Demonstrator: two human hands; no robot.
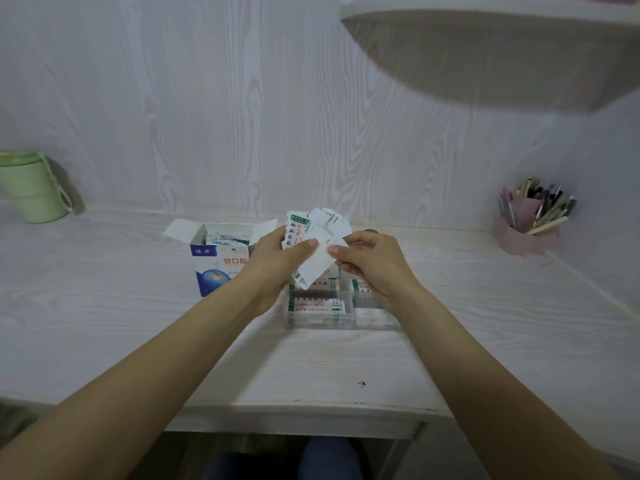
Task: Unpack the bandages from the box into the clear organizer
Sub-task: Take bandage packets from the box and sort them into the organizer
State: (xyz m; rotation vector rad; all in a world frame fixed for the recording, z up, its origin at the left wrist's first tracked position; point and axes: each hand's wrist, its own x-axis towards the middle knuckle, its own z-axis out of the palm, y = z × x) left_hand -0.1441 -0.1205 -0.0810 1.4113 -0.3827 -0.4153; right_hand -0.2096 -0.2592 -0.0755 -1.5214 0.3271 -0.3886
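Observation:
A fanned bunch of wrapped white bandages (313,237) is held above the clear organizer (322,322). My left hand (277,265) grips the bunch from the left, thumb on top. My right hand (370,261) pinches the front bandage at its right edge. The organizer sits on the desk under both hands and holds several bandages laid flat. The open blue-and-white bandage box (221,258) stands just left of my left hand, flaps up, with more bandages inside.
A green cup (33,185) stands at the far left against the wall. A pink holder full of pens (530,220) sits at the right. A white shelf (502,39) hangs above on the right. The desk's front edge (294,410) is near me.

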